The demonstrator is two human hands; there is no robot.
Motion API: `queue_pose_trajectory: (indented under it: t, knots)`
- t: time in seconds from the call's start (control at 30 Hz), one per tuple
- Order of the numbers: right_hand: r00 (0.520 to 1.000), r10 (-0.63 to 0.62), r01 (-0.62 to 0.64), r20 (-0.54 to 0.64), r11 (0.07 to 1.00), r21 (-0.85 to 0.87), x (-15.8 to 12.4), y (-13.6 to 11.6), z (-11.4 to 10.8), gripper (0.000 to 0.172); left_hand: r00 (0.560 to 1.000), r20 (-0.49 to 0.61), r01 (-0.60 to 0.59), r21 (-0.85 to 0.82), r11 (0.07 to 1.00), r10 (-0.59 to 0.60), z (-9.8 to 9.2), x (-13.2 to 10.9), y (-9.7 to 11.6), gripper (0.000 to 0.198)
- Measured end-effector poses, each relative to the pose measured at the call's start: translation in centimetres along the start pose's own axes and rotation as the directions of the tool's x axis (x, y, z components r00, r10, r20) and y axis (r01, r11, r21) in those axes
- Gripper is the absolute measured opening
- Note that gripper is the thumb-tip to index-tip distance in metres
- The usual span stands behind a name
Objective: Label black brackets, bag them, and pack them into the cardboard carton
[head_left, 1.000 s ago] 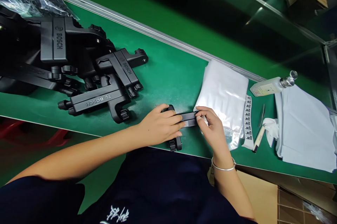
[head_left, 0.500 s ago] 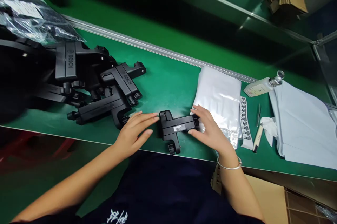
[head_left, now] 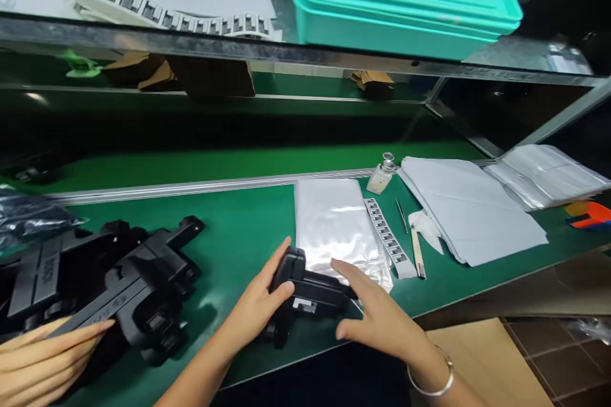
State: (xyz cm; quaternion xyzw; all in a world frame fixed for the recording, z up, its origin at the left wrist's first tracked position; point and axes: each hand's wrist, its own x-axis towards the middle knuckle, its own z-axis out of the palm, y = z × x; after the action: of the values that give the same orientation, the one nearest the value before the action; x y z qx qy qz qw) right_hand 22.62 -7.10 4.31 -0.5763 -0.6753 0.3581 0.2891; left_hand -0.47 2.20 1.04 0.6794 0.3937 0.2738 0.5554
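Black bracket (head_left: 310, 292) lies left-to-right between both hands: left hand (head_left: 258, 308) pinches its left end, thumb against fingers (head_left: 278, 257); right hand (head_left: 379, 321) rests spread over the other end.

Factory assembly line, green conveyor belt (head_left: 229, 238), piled black plastic parts (head_left: 119, 279), label strips (head_left: 386, 238), metal shelf (head_left: 286, 53) overhead

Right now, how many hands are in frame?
3. Left hand and right hand clasp the black bracket at the bench edge; another person's hand touches the pile of black parts, lower left. Others may be off-frame.
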Motion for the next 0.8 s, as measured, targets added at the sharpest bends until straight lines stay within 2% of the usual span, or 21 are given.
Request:
queue_pose_trajectory:
  t: [0.1,0.17,0.23,0.33,0.4,0.47,0.63,0.8]
  knots:
    - [0.987,0.158,-0.155,0.018,0.928,0.339,-2.7,2.5,-1.3,0.068,0.959,0.263,-0.134,0.095,0.986,0.105,2.6,3.0,3.5,0.067]
    - [0.980,0.200,-0.165,-0.009,0.831,0.531,-4.4,4.5,-1.4,0.062,0.932,0.327,-0.216,0.165,0.962,0.154,4.5,5.0,4.7,0.059]
    - [0.946,0.306,-0.158,-0.107,0.722,0.673,-6.3,6.5,-1.2,0.062,0.924,0.350,-0.286,0.367,0.885,0.153,5.8,7.1,4.6,0.043]
    - [0.844,0.487,-0.134,-0.224,0.597,0.791,-9.2,8.7,-1.2,0.063,0.916,0.395,-0.340,0.676,0.653,0.068,6.2,10.0,2.9,0.014]
    - [0.799,0.547,-0.128,-0.249,0.559,0.819,-10.9,9.5,-1.5,0.063,0.905,0.426,-0.354,0.728,0.588,0.017,5.7,11.5,1.8,0.011]
    - [0.786,0.567,-0.126,-0.246,0.538,0.833,-12.0,10.0,-2.0,0.064,0.896,0.445,-0.351,0.729,0.587,-0.017,5.1,12.5,1.4,0.019]
    - [0.813,0.530,-0.108,-0.243,0.546,0.831,-12.5,10.6,-2.5,0.062,0.872,0.479,-0.337,0.738,0.584,-0.103,4.2,13.6,2.6,0.028]
    - [0.894,0.408,-0.113,-0.184,0.603,0.789,-11.1,10.0,-2.2,0.061,0.897,0.434,-0.337,0.795,0.504,-0.083,4.6,12.5,3.4,0.026]
